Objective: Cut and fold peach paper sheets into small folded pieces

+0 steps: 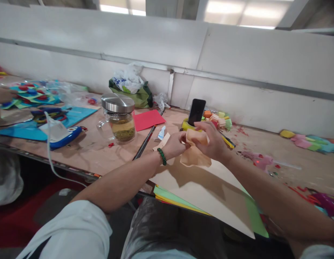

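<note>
Both hands are on a folded peach paper piece point(195, 157) above the stacked sheets. My left hand point(175, 145), with a green bead bracelet point(161, 156) at the wrist, pinches the paper's left side. My right hand point(214, 140) is wrapped round its right side, thumb and fingers on the upper fold. Part of the paper is hidden behind the fingers. Beneath lies a large peach sheet point(210, 190) on top of green point(173, 198) and yellow sheets that overhang the table edge. A phone point(197, 111) leans upright on a yellow holder point(186, 125) just behind the hands.
A glass jar mug point(122, 126) with a steel lid stands left of a red sheet point(148, 119). Small coloured paper shapes point(223, 120) and a yellow cutter point(228, 141) lie beyond my right hand. Further left are a blue board point(83, 117), a white cable point(49, 151) and another person's hand point(3, 95).
</note>
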A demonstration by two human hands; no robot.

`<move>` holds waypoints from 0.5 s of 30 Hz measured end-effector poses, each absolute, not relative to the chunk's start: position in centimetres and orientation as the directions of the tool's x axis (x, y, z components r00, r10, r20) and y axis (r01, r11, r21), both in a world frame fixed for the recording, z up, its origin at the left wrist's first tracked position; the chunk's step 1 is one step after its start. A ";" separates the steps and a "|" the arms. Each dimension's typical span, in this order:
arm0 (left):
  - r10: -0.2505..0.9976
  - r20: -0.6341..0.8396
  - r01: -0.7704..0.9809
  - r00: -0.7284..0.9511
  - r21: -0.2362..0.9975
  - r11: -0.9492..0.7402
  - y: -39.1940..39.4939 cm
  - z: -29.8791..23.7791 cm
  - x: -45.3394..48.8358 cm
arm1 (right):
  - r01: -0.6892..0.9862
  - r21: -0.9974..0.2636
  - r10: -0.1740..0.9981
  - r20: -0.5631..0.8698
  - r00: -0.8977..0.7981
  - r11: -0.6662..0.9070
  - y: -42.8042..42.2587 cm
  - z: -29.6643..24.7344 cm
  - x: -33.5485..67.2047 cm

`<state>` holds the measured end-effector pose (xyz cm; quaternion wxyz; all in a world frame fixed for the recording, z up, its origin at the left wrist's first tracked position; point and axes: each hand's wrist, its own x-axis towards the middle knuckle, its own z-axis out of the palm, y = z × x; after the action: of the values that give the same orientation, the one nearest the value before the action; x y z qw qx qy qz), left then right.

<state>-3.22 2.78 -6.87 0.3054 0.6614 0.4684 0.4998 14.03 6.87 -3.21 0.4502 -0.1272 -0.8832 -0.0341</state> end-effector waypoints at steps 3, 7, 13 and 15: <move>0.944 0.324 0.172 0.063 0.928 -0.330 3.0 -7.3 -3.0 | 0.230 -0.063 0.178 0.834 -0.522 0.971 6.7 -3.4 14.7; 0.959 0.276 0.147 0.070 0.948 -0.283 3.4 -7.6 -2.9 | 0.256 -0.109 0.248 0.755 -0.607 0.961 7.5 -4.9 14.7; 0.973 0.212 0.113 0.094 0.968 -0.222 3.0 -7.3 -3.2 | 0.229 -0.393 0.453 0.723 -0.522 0.891 8.6 -7.3 13.9; 0.984 0.160 0.123 0.082 0.978 -0.169 2.9 -7.2 -3.2 | 0.202 -0.497 0.522 0.673 -0.524 0.844 8.4 -7.7 13.8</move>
<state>-3.21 2.87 -7.23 0.4410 0.5887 0.4701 0.4877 13.83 8.43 -7.75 0.4394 -0.2121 -0.8537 0.1820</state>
